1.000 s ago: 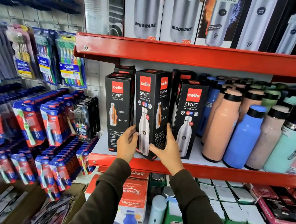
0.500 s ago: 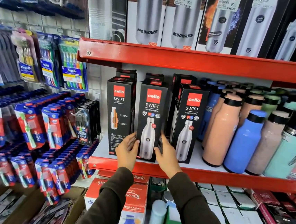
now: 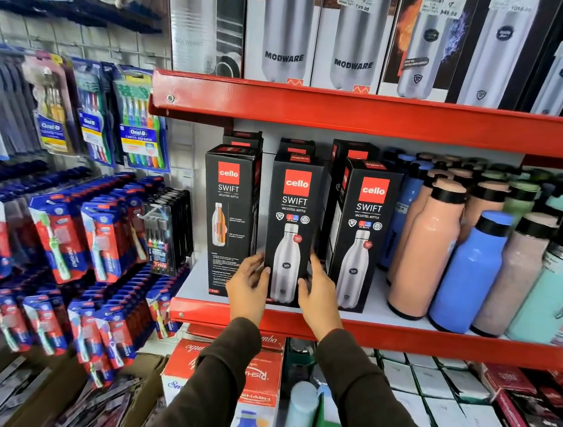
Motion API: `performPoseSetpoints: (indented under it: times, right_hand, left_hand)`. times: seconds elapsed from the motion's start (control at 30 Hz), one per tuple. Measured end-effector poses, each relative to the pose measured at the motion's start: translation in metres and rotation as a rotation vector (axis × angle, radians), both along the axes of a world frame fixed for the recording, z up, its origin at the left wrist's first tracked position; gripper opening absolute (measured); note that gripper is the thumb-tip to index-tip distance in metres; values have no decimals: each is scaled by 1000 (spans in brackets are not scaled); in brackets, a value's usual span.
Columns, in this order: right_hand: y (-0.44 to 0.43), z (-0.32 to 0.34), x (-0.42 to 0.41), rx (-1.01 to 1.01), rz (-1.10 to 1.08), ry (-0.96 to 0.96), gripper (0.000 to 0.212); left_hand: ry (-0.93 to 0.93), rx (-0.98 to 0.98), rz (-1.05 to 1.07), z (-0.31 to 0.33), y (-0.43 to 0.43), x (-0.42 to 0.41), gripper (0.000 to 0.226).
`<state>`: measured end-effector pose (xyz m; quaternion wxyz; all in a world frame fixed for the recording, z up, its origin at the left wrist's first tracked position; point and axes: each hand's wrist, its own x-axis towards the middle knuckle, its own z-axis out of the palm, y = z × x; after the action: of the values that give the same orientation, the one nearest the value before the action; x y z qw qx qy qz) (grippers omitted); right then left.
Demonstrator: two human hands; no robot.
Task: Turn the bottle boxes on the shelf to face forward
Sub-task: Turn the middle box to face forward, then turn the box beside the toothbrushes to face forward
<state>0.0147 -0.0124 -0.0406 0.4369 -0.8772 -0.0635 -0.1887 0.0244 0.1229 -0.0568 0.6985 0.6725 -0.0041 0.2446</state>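
Black cardboard Cello bottle box (image 3: 290, 228), front-facing on red metal shelf (image 3: 432, 343), clasped low between left hand (image 3: 248, 287) and right hand (image 3: 320, 294), fingers pressing its sides.

Three tall black bottle boxes stand upright in a row at the front of the red shelf (image 3: 398, 340). The middle box (image 3: 290, 228) and right box (image 3: 362, 235) show their fronts with a silver bottle picture. The left box (image 3: 229, 218) shows a side panel with small print.

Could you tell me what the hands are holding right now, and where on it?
Both the left hand and right hand hold the middle box by its lower side edges.
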Motion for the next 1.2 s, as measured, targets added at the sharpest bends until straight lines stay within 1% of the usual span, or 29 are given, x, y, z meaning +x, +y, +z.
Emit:
performPoseSetpoints:
  times: [0.13, 0.27, 0.4, 0.53, 0.6, 0.67, 0.73, 0.8, 0.87, 0.97, 1.1, 1.2]
  right_hand:
    - [1, -4, -2, 36, -19, -31, 60]
    - [2, -7, -9, 146, -75, -138, 43]
    - [16, -4, -20, 228, -117, -322, 29]
    - [46, 0, -26, 280, -43, -383, 28]
    - [62, 2, -25, 251, 22, -351, 31]
    - [79, 2, -22, 218, 83, -259, 39]
    - [96, 3, -18, 180, 115, -170, 46]
    - [108, 5, -15, 115, 116, -110, 51]
    - [115, 6, -12, 66, 103, -53, 56]
    - [119, 5, -6, 44, 101, -4, 59]
    - [120, 2, -2, 83, 103, 45, 58]
    - [121, 1, -6, 103, 120, 19, 60]
  left_hand:
    - [10, 1, -9, 0, 1, -2, 34]
    - [-15, 72, -5, 0, 7, -8, 34]
    - [-84, 60, 63, 1, 21, -20, 27]
    - [-197, 106, 186, -1, 45, -23, 28]
    - [-224, 159, 256, -2, 60, -20, 34]
    - [-199, 200, 278, 0, 73, -18, 43]
    - [-142, 228, 241, 3, 85, -14, 50]
    - [-51, 280, 178, 3, 97, -6, 53]
    - [15, 284, 98, 2, 106, 2, 53]
    - [49, 256, -16, 5, 113, 5, 43]
    - [68, 168, -32, 10, 119, 6, 36]
    - [69, 81, -33, 13, 123, 5, 34]
